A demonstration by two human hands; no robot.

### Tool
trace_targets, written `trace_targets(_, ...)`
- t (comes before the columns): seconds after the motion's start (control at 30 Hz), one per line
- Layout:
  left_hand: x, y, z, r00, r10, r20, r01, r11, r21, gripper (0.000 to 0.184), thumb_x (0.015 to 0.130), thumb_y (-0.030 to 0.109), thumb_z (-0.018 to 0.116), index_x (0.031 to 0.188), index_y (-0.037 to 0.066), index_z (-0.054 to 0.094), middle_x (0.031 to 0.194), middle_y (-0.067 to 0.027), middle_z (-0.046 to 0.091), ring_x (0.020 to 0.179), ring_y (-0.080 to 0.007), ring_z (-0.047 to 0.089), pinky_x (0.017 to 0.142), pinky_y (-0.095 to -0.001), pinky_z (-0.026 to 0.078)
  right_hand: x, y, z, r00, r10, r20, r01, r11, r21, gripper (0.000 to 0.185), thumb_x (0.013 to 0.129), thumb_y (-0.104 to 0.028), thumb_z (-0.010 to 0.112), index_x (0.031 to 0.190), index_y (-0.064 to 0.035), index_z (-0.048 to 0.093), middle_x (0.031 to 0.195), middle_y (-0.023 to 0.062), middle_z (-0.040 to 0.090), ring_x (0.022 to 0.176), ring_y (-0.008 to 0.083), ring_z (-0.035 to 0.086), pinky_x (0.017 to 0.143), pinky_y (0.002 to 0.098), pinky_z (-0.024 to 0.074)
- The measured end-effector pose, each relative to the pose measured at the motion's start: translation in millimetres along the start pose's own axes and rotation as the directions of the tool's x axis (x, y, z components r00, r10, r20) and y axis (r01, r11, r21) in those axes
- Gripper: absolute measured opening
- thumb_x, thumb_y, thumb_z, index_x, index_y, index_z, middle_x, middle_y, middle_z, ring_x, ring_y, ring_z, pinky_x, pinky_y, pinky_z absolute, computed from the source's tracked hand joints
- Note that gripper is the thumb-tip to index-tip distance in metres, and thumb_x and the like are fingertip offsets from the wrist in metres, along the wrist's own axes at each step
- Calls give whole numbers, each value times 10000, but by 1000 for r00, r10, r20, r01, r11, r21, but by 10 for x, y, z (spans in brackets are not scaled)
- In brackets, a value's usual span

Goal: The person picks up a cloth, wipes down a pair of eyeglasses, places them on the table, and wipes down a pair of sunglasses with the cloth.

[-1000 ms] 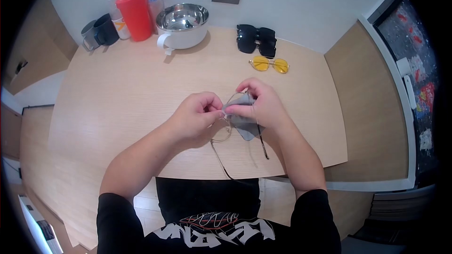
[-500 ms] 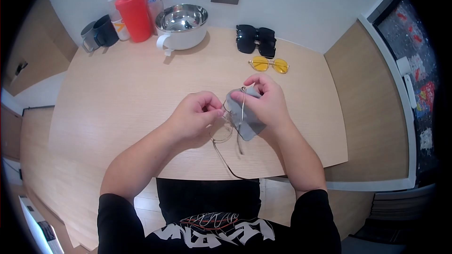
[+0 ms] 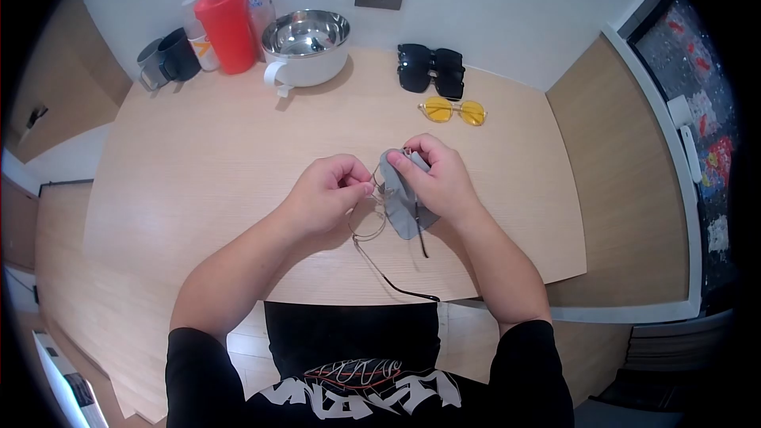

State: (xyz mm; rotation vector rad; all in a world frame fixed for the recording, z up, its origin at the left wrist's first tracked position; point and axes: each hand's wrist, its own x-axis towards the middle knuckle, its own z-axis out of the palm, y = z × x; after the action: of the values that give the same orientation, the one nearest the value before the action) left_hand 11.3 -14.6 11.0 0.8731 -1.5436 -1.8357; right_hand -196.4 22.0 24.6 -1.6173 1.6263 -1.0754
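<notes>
My left hand [image 3: 334, 188] pinches a pair of thin wire-framed eyeglasses [image 3: 368, 236] near the bridge. One round lens hangs below my fingers, and a dark-tipped temple arm reaches down to the table's front edge. My right hand [image 3: 441, 177] is closed on a grey cleaning cloth [image 3: 405, 210], its thumb pressing the cloth against the other side of the glasses. That second lens is mostly hidden behind the cloth and fingers. The other temple arm sticks out below the cloth.
Yellow-lensed glasses [image 3: 453, 111] lie beyond my right hand, with black sunglasses [image 3: 430, 71] behind them. Along the back left stand a white-handled steel bowl [image 3: 307, 67], a red jug [image 3: 227, 32], a clear bottle [image 3: 259, 4] and dark mugs [image 3: 179, 55]. A wooden panel [image 3: 626, 182] bounds the right side.
My right thumb and fingers have shifted over the cloth, which is now folded more narrowly round the glasses. The nearer temple arm has swung slightly right. My left hand has barely moved.
</notes>
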Motion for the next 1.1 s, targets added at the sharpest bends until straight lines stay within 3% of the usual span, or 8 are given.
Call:
trace_targets(0.23,-1,7,-20,999,-37,-33,35,998,-60,18,900,19,636,892,6,627,779,2,578,721,-68,511,658,-225,450,2,-39,-185,999,18,31,-21,994,108,202,873,-133,724,990,-16,609,846,46,671,772,94,601,680,246,491)
trace_targets(0.33,-12,82,-30,998,-32,-59,31,999,-16,16,901,23,636,896,8,632,782,3,582,725,-67,516,660,-223,448,37,26,-313,999,33,24,-30,993,-114,184,851,-103,722,973,-20,611,846,42,671,768,91,599,686,250,494)
trace_targets(0.43,22,33,-90,998,35,-45,-34,999,17,21,902,31,641,903,11,636,786,6,592,729,-61,524,660,-218,448,35,-12,-377,991,35,-128,-86,903,-421,166,826,-106,738,909,-27,618,816,19,648,735,85,575,661,247,481)
trace_targets(0.53,55,-31,-145,995,96,-33,-96,995,-10,33,903,44,649,911,13,639,792,8,602,734,-55,531,661,-210,447,61,0,-342,891,-155,-428,76,978,-195,207,778,-178,764,842,-28,636,662,60,569,633,184,554,623,311,465)
trace_targets(0.63,51,-26,-154,988,139,-63,-142,989,-47,42,905,48,654,918,11,640,798,6,608,735,-50,532,659,-204,445,-32,-19,-327,939,-170,-299,205,974,92,183,742,-158,777,730,-57,624,632,56,524,577,201,499,590,314,430)
trace_targets(0.7,52,-22,-157,982,158,-101,-166,983,-79,38,907,43,650,924,11,638,820,-5,622,749,-60,551,676,-210,457,-142,-164,-320,903,-413,-113,405,910,-87,198,703,-157,793,688,-85,609,629,47,524,566,211,491,582,321,409)
trace_targets(0.83,56,10,-161,967,145,-210,-177,973,-145,40,910,37,642,942,15,632,872,-29,652,788,-86,595,721,-226,482,-115,-232,-320,604,-753,260,785,618,-36,224,638,-159,815,662,-125,595,612,17,518,565,220,501,577,333,382)
trace_targets(1.1,77,-3,-200,937,183,-298,-232,963,-139,57,911,45,650,954,14,629,891,-40,663,820,-92,612,757,-236,491,-136,-233,-222,583,-753,305,791,611,-3,317,604,-173,840,596,-130,526,582,14,524,570,244,529,549,348,378)
